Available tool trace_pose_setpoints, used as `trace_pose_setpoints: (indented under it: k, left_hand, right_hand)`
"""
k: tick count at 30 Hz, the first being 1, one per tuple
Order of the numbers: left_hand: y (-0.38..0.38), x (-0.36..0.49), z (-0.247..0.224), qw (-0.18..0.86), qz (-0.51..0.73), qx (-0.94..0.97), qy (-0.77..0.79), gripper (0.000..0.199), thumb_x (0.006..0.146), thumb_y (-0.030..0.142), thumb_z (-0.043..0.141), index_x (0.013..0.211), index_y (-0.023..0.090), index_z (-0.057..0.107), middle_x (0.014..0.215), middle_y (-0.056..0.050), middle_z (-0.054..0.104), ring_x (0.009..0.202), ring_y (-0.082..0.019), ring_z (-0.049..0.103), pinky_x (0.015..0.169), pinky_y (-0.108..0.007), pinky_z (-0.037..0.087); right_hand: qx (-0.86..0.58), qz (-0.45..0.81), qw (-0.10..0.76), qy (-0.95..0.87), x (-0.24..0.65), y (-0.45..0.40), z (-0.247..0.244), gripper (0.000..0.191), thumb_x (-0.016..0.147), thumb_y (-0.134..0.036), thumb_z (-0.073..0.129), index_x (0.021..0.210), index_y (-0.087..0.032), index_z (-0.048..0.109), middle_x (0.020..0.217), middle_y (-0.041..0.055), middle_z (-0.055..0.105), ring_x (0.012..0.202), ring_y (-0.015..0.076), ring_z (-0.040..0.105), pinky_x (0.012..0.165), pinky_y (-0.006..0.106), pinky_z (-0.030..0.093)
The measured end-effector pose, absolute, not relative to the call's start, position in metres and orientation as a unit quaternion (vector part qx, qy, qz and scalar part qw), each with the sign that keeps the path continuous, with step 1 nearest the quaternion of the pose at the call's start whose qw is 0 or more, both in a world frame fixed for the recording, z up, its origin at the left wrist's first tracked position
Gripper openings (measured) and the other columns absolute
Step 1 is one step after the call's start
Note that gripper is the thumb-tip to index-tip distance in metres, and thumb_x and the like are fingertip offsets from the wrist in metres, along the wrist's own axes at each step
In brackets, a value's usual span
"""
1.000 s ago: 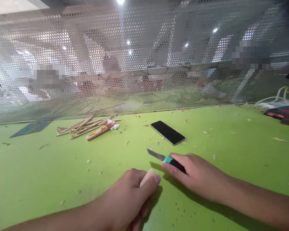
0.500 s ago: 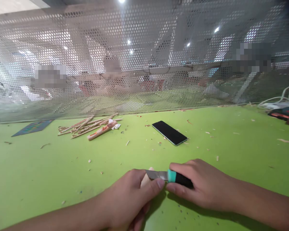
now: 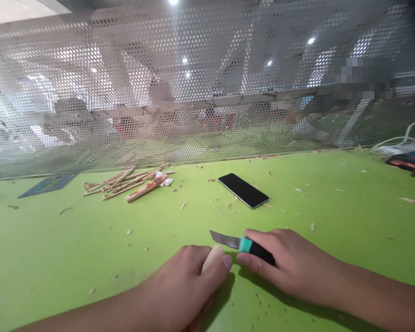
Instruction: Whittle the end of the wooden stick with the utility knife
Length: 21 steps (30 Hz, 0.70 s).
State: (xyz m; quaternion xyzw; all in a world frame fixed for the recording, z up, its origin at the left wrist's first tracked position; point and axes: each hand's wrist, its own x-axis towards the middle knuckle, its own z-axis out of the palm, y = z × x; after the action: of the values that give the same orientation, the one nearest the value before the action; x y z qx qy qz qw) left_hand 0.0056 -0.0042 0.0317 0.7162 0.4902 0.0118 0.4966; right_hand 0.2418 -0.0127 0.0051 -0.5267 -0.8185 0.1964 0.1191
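Note:
My left hand (image 3: 190, 286) is closed around a small pale piece of wood (image 3: 212, 258), whose rounded tip shows between thumb and forefinger. My right hand (image 3: 290, 265) grips a knife (image 3: 246, 246) by its black handle with a teal collar. The blade points left, just beyond the tip of the wood and apart from it. Both hands are low over the green table (image 3: 159, 226), at the near middle of the view. Most of the wood is hidden inside my left hand.
A black phone (image 3: 244, 190) lies ahead. Thin carved sticks (image 3: 124, 182) and a thicker stained piece (image 3: 147, 188) lie at left, near a dark patterned sheet (image 3: 48, 184). A perforated screen (image 3: 193, 92) stands behind. At far right are cables and a dark red-and-black object (image 3: 410, 162).
The knife blade has lifted off the wood and moved slightly forward, with its tip tilted up. More of the pale wood tip shows. Both hands keep their hold.

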Motion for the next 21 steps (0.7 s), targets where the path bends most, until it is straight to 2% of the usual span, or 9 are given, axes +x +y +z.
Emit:
trace_pose_setpoints:
  k: [3,7,13,17,21]
  left_hand:
    - [0.0,0.003,0.033,0.552,0.001,0.686,0.475,0.051,0.097,0.071,0.043,0.091,0.023,0.056,0.053,0.006,0.053,0.038,-0.01,0.051,0.038,-0.017,0.036]
    - [0.004,0.001,0.029,0.584,-0.004,0.668,0.461,0.053,0.093,0.075,0.048,0.085,0.022,0.053,0.048,0.008,0.048,0.037,-0.011,0.051,0.036,-0.017,0.037]
    - [0.003,0.002,0.025,0.616,0.012,0.637,0.463,0.057,0.09,0.079,0.049,0.085,0.022,0.052,0.046,0.009,0.046,0.034,-0.012,0.048,0.031,-0.018,0.039]
    - [0.001,0.003,0.024,0.606,0.015,0.648,0.46,0.057,0.093,0.078,0.044,0.086,0.022,0.054,0.048,0.008,0.046,0.033,-0.01,0.047,0.03,-0.016,0.036]
    - [0.002,0.003,0.022,0.619,0.028,0.634,0.463,0.057,0.091,0.078,0.049,0.085,0.021,0.054,0.049,0.008,0.047,0.032,-0.01,0.046,0.029,-0.016,0.035]
  right_hand:
    - [-0.494,0.207,0.117,-0.836,0.245,-0.013,0.005,0.05,0.1,-0.067,0.051,0.08,-0.022,0.055,0.067,0.0002,0.062,0.055,0.016,0.05,0.052,0.028,0.023]
    - [-0.476,0.208,0.103,-0.848,0.247,-0.014,0.007,0.052,0.098,-0.069,0.052,0.076,-0.022,0.053,0.06,-0.0023,0.055,0.05,0.0138,0.043,0.05,0.028,0.02]
    - [-0.503,0.195,0.09,-0.837,0.242,-0.015,0.008,0.052,0.1,-0.069,0.047,0.08,-0.022,0.056,0.067,0.0011,0.063,0.053,0.0167,0.049,0.051,0.028,0.022]
    - [-0.526,0.184,0.104,-0.824,0.24,-0.014,0.008,0.052,0.101,-0.068,0.045,0.081,-0.021,0.057,0.07,0.0035,0.066,0.058,0.0194,0.055,0.053,0.029,0.023]
    - [-0.511,0.184,0.109,-0.832,0.242,-0.015,0.009,0.052,0.1,-0.069,0.047,0.079,-0.021,0.056,0.068,0.0022,0.064,0.055,0.0177,0.052,0.052,0.028,0.023]
